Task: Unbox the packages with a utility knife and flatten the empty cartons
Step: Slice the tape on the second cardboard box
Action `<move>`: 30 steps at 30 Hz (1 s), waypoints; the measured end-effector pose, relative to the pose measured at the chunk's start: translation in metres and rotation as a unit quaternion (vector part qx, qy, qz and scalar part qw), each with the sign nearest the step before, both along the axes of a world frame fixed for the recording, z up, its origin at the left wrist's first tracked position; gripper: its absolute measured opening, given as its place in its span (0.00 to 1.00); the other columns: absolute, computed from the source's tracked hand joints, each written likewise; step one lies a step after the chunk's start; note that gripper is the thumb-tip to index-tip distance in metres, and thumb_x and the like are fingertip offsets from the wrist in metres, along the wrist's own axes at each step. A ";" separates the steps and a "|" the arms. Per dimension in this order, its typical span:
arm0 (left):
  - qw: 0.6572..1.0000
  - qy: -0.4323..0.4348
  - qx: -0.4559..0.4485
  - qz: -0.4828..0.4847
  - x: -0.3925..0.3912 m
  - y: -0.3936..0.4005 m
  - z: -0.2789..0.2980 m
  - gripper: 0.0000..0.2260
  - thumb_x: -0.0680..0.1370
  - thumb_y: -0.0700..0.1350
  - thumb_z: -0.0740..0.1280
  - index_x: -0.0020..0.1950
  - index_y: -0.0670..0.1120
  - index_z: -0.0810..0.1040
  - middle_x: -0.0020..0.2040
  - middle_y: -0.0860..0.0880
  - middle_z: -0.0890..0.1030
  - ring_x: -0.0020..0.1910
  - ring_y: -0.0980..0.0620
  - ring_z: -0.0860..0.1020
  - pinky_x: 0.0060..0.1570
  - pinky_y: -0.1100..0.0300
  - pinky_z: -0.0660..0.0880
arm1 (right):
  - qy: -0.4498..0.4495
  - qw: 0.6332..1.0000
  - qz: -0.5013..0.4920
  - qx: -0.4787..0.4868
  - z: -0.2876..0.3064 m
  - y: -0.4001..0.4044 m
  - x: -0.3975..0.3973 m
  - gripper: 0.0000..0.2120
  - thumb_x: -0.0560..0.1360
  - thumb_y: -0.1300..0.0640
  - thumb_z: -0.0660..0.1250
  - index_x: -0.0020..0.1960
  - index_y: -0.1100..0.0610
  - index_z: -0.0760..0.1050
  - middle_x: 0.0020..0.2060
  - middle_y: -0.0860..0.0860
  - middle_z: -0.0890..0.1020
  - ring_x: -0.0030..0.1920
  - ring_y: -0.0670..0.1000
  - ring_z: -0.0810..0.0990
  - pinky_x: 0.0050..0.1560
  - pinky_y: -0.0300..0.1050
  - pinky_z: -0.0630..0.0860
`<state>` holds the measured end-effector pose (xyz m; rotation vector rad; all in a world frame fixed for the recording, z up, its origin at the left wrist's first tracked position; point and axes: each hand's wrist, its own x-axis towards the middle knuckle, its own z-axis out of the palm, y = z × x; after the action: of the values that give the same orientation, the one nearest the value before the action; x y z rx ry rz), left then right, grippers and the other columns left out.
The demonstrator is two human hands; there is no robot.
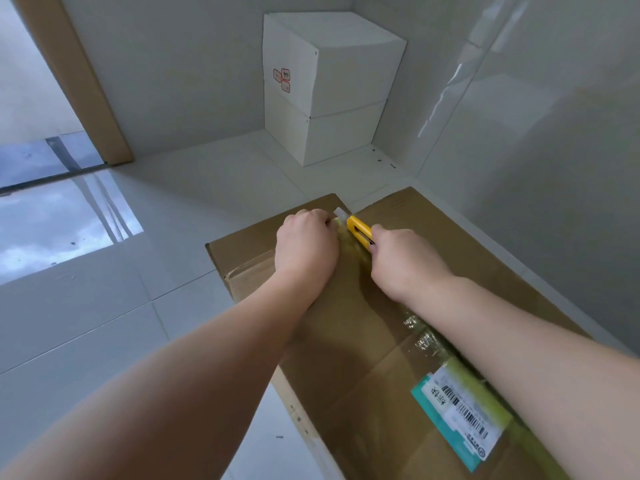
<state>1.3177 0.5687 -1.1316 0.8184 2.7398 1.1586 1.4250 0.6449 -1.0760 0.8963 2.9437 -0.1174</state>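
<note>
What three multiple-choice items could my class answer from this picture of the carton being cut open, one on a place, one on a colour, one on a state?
1. Where is the utility knife?
A. At the far end of the brown carton's taped seam
B. On the floor
C. On the white boxes

2. What colour is the knife's body?
A. Red
B. Yellow
C. Black

3. How is the right hand?
A. Flat and empty
B. Off the carton
C. Gripping the knife

Answers:
1 A: the blade sits at the seam near the carton's far edge, beside the left hand, which rests on the carton.
2 B: the handle shows yellow.
3 C: its fingers curl round the handle.

The two stacked white boxes stand in the corner, untouched.
</note>
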 end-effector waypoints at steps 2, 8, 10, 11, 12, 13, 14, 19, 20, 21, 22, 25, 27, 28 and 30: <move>1.000 0.002 0.000 0.002 0.002 0.000 0.001 0.12 0.79 0.46 0.59 0.50 0.47 0.82 0.48 0.47 0.81 0.51 0.44 0.75 0.50 0.54 0.72 | 0.001 1.000 0.007 0.003 -0.001 0.002 0.007 0.03 0.78 0.61 0.58 0.48 0.55 0.64 0.36 0.52 0.69 0.37 0.57 0.69 0.29 0.45 0.59; 1.000 -0.019 0.003 0.011 0.004 -0.001 0.004 0.11 0.79 0.45 0.59 0.52 0.49 0.82 0.49 0.48 0.80 0.52 0.45 0.74 0.46 0.57 0.68 | 0.004 0.999 -0.010 -0.036 0.001 0.000 0.001 0.04 0.78 0.61 0.59 0.45 0.56 0.65 0.33 0.51 0.67 0.34 0.55 0.69 0.26 0.42 0.57; 1.000 -0.023 0.004 0.010 0.005 -0.002 0.005 0.11 0.80 0.45 0.59 0.52 0.49 0.82 0.48 0.48 0.80 0.52 0.45 0.74 0.45 0.58 0.66 | -0.006 0.999 -0.015 -0.043 0.004 0.000 -0.003 0.04 0.78 0.61 0.59 0.44 0.57 0.66 0.33 0.51 0.67 0.31 0.52 0.67 0.26 0.42 0.57; 1.000 -0.024 0.005 0.011 0.005 -0.003 0.006 0.11 0.80 0.45 0.60 0.52 0.49 0.82 0.49 0.48 0.80 0.53 0.45 0.74 0.46 0.58 0.66 | -0.011 0.999 -0.011 -0.036 0.006 -0.001 -0.003 0.04 0.78 0.61 0.59 0.44 0.57 0.66 0.33 0.51 0.66 0.30 0.51 0.66 0.26 0.42 0.56; 1.000 -0.027 0.006 0.012 0.005 -0.003 0.007 0.11 0.80 0.45 0.60 0.52 0.49 0.82 0.50 0.48 0.81 0.54 0.45 0.74 0.46 0.58 0.66 | -0.015 1.000 -0.005 -0.025 0.008 -0.001 -0.001 0.04 0.78 0.61 0.59 0.45 0.57 0.66 0.32 0.51 0.66 0.29 0.50 0.65 0.26 0.42 0.56; 0.999 -0.029 0.006 0.013 0.004 -0.003 0.008 0.10 0.79 0.45 0.61 0.52 0.48 0.82 0.51 0.47 0.81 0.54 0.45 0.74 0.47 0.58 0.66 | -0.017 1.000 -0.001 -0.017 0.009 0.000 0.003 0.04 0.78 0.61 0.59 0.45 0.57 0.65 0.32 0.51 0.66 0.29 0.50 0.65 0.26 0.42 0.56; 0.999 -0.031 0.007 0.014 0.004 -0.003 0.009 0.10 0.79 0.45 0.61 0.52 0.47 0.82 0.51 0.47 0.81 0.55 0.44 0.74 0.47 0.59 0.67 | -0.019 1.000 0.000 -0.014 0.010 -0.001 0.008 0.04 0.78 0.61 0.59 0.45 0.57 0.65 0.32 0.51 0.66 0.29 0.50 0.65 0.26 0.42 0.56; 0.999 -0.038 0.021 0.018 0.006 -0.004 0.011 0.10 0.79 0.45 0.62 0.53 0.47 0.82 0.51 0.47 0.81 0.55 0.45 0.75 0.47 0.60 0.65 | -0.024 0.999 -0.015 -0.043 0.011 -0.003 0.013 0.05 0.78 0.61 0.59 0.44 0.57 0.66 0.33 0.52 0.68 0.31 0.51 0.68 0.26 0.42 0.58; 0.999 -0.039 0.022 0.017 0.006 -0.004 0.013 0.10 0.79 0.45 0.62 0.51 0.47 0.82 0.50 0.47 0.82 0.54 0.44 0.75 0.46 0.60 0.65 | -0.024 0.998 -0.018 -0.050 0.012 -0.002 0.010 0.05 0.78 0.61 0.59 0.43 0.57 0.66 0.34 0.52 0.68 0.31 0.51 0.68 0.27 0.41 0.58; 0.999 -0.042 0.022 0.017 0.006 -0.004 0.014 0.10 0.79 0.45 0.62 0.50 0.46 0.82 0.49 0.46 0.82 0.54 0.44 0.75 0.45 0.60 0.65 | -0.023 0.998 -0.021 -0.058 0.012 -0.001 0.008 0.06 0.78 0.61 0.60 0.42 0.57 0.67 0.34 0.52 0.69 0.31 0.51 0.69 0.27 0.41 0.59; 0.999 -0.046 0.023 0.016 0.006 -0.004 0.015 0.09 0.79 0.45 0.62 0.50 0.46 0.83 0.49 0.46 0.82 0.53 0.44 0.75 0.45 0.60 0.65 | -0.023 0.998 -0.023 -0.062 0.013 0.000 0.007 0.07 0.78 0.61 0.60 0.41 0.57 0.67 0.34 0.52 0.70 0.31 0.52 0.70 0.27 0.41 0.60; 0.998 -0.055 0.030 0.014 0.005 -0.006 0.018 0.09 0.79 0.43 0.62 0.50 0.46 0.83 0.50 0.47 0.82 0.53 0.45 0.76 0.45 0.61 0.64 | -0.034 0.998 -0.017 -0.046 0.017 0.000 0.013 0.07 0.77 0.61 0.60 0.40 0.57 0.68 0.34 0.54 0.71 0.31 0.53 0.71 0.27 0.41 0.62; 0.998 -0.052 0.038 0.014 0.004 -0.005 0.018 0.09 0.79 0.43 0.62 0.51 0.46 0.83 0.51 0.47 0.82 0.54 0.46 0.76 0.46 0.62 0.64 | -0.042 0.999 -0.012 -0.026 0.019 -0.001 0.021 0.07 0.77 0.62 0.60 0.41 0.57 0.67 0.33 0.53 0.71 0.31 0.53 0.70 0.27 0.42 0.61; 0.998 -0.050 0.041 0.014 0.004 -0.005 0.018 0.10 0.79 0.43 0.63 0.51 0.46 0.83 0.51 0.47 0.82 0.54 0.46 0.76 0.46 0.62 0.64 | -0.042 0.999 -0.010 -0.020 0.020 -0.001 0.022 0.07 0.77 0.62 0.60 0.41 0.56 0.67 0.33 0.53 0.70 0.31 0.53 0.70 0.27 0.42 0.61; 0.998 -0.048 0.047 0.017 0.003 -0.003 0.018 0.10 0.79 0.44 0.63 0.52 0.47 0.83 0.52 0.48 0.82 0.55 0.46 0.76 0.47 0.62 0.65 | -0.040 0.999 -0.006 -0.013 0.020 0.001 0.018 0.08 0.77 0.62 0.60 0.40 0.56 0.67 0.33 0.53 0.70 0.31 0.53 0.70 0.27 0.42 0.60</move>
<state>1.3206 0.5653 -1.1138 0.7079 2.6488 1.3076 1.4427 0.6460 -1.0559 0.8944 2.8571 -0.1171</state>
